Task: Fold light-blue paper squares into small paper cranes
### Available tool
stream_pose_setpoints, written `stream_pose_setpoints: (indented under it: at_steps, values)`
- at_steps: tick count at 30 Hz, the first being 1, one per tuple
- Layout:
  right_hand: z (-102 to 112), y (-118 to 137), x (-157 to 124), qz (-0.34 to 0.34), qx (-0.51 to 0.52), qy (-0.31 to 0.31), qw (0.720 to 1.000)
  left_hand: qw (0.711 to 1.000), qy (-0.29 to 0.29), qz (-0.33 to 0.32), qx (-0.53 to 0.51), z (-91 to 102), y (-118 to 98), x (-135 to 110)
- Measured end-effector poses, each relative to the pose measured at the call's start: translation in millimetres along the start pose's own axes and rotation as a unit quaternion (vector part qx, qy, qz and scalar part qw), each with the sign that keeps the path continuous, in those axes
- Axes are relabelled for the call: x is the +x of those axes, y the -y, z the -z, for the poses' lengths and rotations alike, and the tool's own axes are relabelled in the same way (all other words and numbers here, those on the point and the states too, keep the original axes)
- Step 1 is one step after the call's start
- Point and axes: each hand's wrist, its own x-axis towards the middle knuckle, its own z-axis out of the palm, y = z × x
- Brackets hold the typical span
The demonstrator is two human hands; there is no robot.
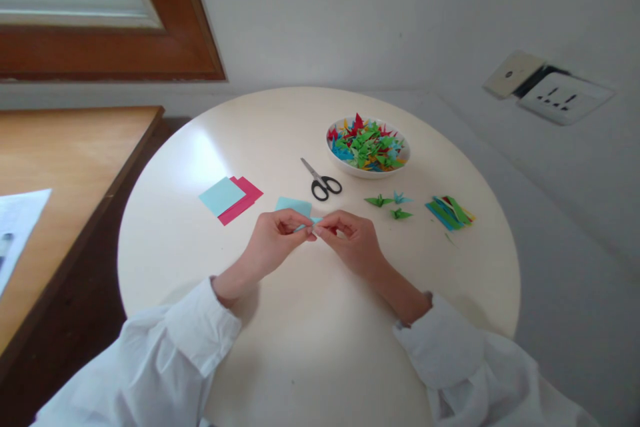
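Observation:
My left hand point(279, 235) and my right hand point(350, 233) meet over the middle of the round white table point(300, 347). Both pinch a small light blue folded paper point(311, 222) between their fingertips, and most of it is hidden by the fingers. Just behind the hands a light blue paper square point(292, 205) lies flat. Black-handled scissors point(320, 181) rest beyond it. Both sleeves are white.
A white bowl point(369, 171) full of coloured paper cranes stands at the back right. Three small cranes point(390, 203) and a stack of coloured paper strips point(450, 212) lie to the right. Blue and pink paper sheets point(230, 199) lie at the left. A wooden desk point(65, 167) adjoins the table's left.

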Motion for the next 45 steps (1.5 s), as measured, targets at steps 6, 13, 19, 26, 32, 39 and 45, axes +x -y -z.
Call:
stream_pose_setpoints:
  at_steps: [6,13,19,26,32,39,45]
  values:
    - [-1.0,1.3,1.3,-0.032,0.057,-0.008,0.998,1.000,0.006,0.007,0.004,-0.2,-0.9,0.1]
    - [-1.9,1.4,2.2,-0.043,0.108,0.006,0.993,1.000,0.004,0.009,0.011,-0.4,-3.5,-0.6]
    - [-0.9,0.2,2.5,-0.036,0.116,0.023,0.992,1.000,0.000,-0.002,0.016,-1.5,-4.3,-1.2]
    - [0.7,-2.2,3.9,-0.056,0.137,0.038,0.988,1.000,0.012,-0.017,-0.007,-0.1,-2.7,0.7]
    - [2.0,-6.2,4.1,-0.048,0.122,0.064,0.989,0.999,0.027,-0.027,0.027,1.8,-0.6,1.7]
    - [2.5,-7.8,4.4,-0.052,0.056,0.049,0.996,0.998,0.048,-0.028,-0.004,1.3,8.0,4.3]
    - [1.3,-4.0,3.2,-0.062,0.086,0.057,0.993,0.991,0.039,0.022,-0.126,-0.5,8.7,7.6]
